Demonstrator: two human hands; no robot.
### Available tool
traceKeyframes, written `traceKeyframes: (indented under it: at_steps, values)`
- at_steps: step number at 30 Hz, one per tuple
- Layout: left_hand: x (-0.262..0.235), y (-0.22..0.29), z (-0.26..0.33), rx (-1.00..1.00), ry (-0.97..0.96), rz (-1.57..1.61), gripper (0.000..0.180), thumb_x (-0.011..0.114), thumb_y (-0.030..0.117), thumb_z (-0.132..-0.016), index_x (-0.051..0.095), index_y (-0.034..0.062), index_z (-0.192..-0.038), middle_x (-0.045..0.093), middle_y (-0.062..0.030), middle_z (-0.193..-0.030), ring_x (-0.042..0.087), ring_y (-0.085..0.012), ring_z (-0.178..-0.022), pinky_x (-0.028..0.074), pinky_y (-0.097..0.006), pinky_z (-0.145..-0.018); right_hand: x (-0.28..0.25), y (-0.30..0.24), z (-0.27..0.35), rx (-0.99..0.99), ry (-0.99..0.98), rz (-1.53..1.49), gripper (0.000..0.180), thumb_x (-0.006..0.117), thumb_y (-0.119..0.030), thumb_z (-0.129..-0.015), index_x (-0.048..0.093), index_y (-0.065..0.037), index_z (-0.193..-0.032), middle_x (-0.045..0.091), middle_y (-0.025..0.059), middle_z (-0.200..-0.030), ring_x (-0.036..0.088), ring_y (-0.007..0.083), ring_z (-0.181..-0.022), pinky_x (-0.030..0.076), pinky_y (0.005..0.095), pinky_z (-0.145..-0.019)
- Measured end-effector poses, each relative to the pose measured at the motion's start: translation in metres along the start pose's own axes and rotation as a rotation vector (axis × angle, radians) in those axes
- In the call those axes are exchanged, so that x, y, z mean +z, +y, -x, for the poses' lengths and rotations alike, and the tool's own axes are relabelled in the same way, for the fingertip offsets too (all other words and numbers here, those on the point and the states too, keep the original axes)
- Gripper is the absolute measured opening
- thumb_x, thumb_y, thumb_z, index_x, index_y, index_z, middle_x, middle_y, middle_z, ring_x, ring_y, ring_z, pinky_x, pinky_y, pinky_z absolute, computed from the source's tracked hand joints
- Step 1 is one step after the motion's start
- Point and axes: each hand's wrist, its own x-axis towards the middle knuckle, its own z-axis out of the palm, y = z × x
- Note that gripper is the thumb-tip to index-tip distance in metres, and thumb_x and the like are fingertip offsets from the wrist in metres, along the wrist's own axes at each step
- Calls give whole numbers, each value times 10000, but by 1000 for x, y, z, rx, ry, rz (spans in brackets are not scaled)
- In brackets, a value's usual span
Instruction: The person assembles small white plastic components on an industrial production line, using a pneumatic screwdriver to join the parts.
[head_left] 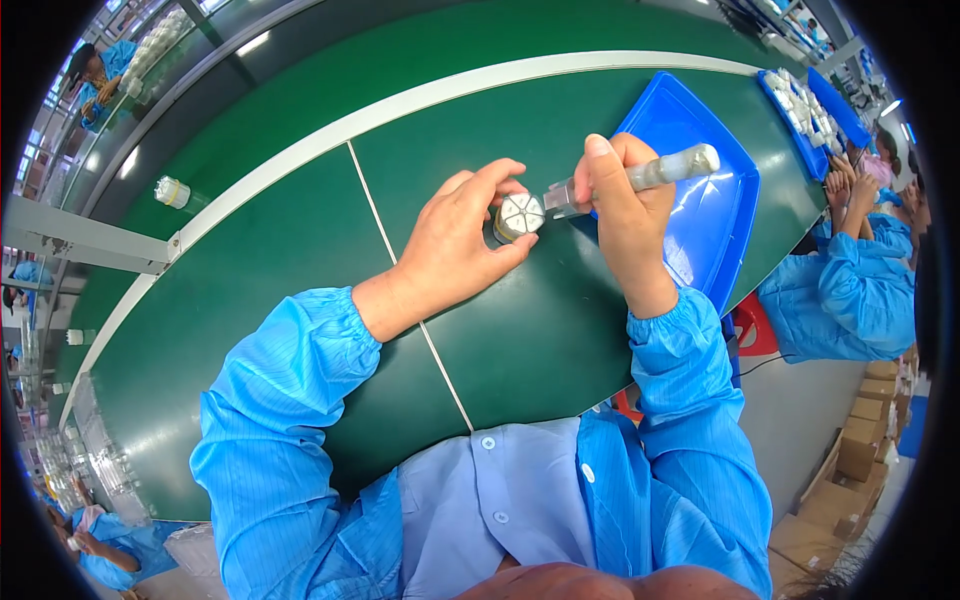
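Note:
My left hand (455, 245) grips a small round white part (520, 214) whose top face is split into wedge-shaped sections, holding it just above the green table (300, 250). My right hand (625, 205) is closed around a grey tool with a pale handle (660, 170). The tool's metal tip touches the right edge of the round part. Both forearms wear blue sleeves.
A blue tray (720, 190) lies right behind my right hand. A second blue tray with several white parts (800, 110) sits at the far right, near another person in blue (850, 280). A small white cap (172, 191) stands far left on the belt. Cardboard boxes (860, 450) stack at lower right.

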Motion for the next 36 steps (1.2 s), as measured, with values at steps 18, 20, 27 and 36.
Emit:
traceKeyframes:
  at_steps: [18, 20, 27, 36]
  values:
    - [5, -2, 4, -25, 6, 77, 710, 802, 82, -748, 441, 56, -1359, 669, -115, -1090, 647, -242, -978, 537, -345, -843, 0, 2, 2, 12, -2, -40, 346, 618, -161, -980, 492, -93, -666, 557, -5, -614, 480, 46, -548, 368, 225, -488]
    - [5, -3, 4, -27, -9, 120, 722, 796, 73, -751, 428, 56, -1372, 672, -117, -1111, 654, -242, -968, 539, -345, -852, 2, 2, 1, 7, -43, -9, 349, 625, -167, -976, 494, -91, -661, 553, -8, -606, 482, 46, -549, 363, 225, -487]
    - [4, -1, -1, 34, -12, 16, 723, 803, 114, -749, 427, 54, -1364, 660, -129, -1094, 632, -289, -988, 523, -382, -876, 1, 6, -1, 42, -96, 136, 330, 604, -169, -984, 485, -91, -686, 554, 13, -625, 477, 70, -563, 371, 242, -503]
    - [8, 1, 4, -73, 19, 96, 725, 807, 105, -750, 425, 56, -1364, 678, -106, -1091, 646, -243, -932, 531, -338, -848, -4, 0, 0, 14, -9, -55, 348, 633, -170, -969, 502, -87, -657, 547, -11, -601, 486, 47, -557, 363, 229, -493]
